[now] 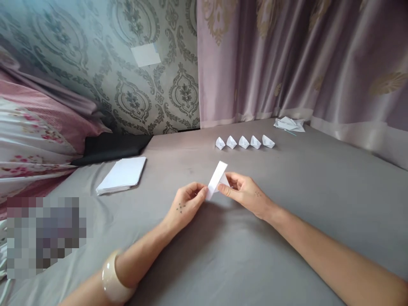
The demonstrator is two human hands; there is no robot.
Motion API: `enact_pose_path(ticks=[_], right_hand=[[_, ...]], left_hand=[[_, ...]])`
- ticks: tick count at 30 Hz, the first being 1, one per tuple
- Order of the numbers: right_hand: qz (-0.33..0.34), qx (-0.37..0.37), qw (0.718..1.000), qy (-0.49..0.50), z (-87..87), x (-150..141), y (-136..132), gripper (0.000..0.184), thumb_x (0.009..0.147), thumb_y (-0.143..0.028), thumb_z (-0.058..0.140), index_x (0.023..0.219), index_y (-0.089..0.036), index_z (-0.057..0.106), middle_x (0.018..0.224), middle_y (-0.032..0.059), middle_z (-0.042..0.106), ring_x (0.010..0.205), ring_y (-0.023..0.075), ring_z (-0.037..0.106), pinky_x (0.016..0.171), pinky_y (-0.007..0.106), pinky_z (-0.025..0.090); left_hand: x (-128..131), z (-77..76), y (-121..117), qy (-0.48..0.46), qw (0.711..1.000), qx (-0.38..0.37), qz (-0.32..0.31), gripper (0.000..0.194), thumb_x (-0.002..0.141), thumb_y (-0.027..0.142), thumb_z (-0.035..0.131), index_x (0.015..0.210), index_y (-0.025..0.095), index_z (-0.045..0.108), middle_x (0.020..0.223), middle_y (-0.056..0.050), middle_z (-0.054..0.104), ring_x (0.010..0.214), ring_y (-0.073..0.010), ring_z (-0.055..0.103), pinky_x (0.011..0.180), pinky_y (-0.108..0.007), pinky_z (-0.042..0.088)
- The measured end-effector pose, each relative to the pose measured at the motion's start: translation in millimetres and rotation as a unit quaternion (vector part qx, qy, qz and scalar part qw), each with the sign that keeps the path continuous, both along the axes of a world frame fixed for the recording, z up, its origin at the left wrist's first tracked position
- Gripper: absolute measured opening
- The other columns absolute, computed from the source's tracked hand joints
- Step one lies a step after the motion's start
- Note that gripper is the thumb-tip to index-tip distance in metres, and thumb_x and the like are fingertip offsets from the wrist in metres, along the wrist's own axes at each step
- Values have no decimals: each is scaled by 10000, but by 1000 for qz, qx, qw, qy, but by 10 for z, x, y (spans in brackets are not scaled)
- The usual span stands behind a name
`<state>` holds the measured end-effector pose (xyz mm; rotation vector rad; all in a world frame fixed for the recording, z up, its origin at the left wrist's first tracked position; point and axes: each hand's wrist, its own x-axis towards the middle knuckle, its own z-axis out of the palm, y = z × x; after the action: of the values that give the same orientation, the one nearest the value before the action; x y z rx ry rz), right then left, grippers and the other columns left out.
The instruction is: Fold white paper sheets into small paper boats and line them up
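Observation:
Between my two hands, just above the grey sheet, is a folded piece of white paper (218, 175) with a long flat strip and a triangular part behind it. My left hand (188, 200) pinches the lower left end of the strip between thumb and fingers. On the other side, my right hand (244, 190) grips the triangular part, thumb in front and fingers behind. Beyond the hands, several small folded paper boats (244, 142) stand in a row.
A stack of white paper (123, 175) lies to the left, near a black folded item (114, 146). At the far right, a pile of folded paper (289, 123) rests by the curtain (255, 63). The grey sheet (287, 263) spreads underneath. Floral bedding (28, 127) bulges at left.

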<state>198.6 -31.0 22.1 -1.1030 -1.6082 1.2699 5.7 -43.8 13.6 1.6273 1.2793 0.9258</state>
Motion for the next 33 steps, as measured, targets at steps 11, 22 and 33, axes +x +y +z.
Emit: enact_pose_path(ticks=[11,22,33], right_hand=[[-9,18,989,-146,-22,-47,-163,369,837,-445,546,603,-194,409,575,-59,307,522,79,287,457,226,216],[-11,41,986,-164,69,-79,-214,185,835,-391,584,785,-212,588,659,-43,558,558,97,466,501,224,358],[-72,39,996,-43,-45,-95,-150,208,851,-402,592,934,-215,552,799,13,680,702,154,622,640,293,496]], left_hand=[[84,11,-79,-170,979,-106,20,253,770,391,708,905,178,732,879,-34,713,771,-136,592,694,-229,440],[93,-4,-96,-273,950,-147,27,159,769,329,729,796,173,743,791,-24,689,704,-97,556,627,-193,429],[94,12,-78,-305,921,-242,15,302,731,367,755,906,123,726,794,-81,707,698,-144,647,507,-193,475]])
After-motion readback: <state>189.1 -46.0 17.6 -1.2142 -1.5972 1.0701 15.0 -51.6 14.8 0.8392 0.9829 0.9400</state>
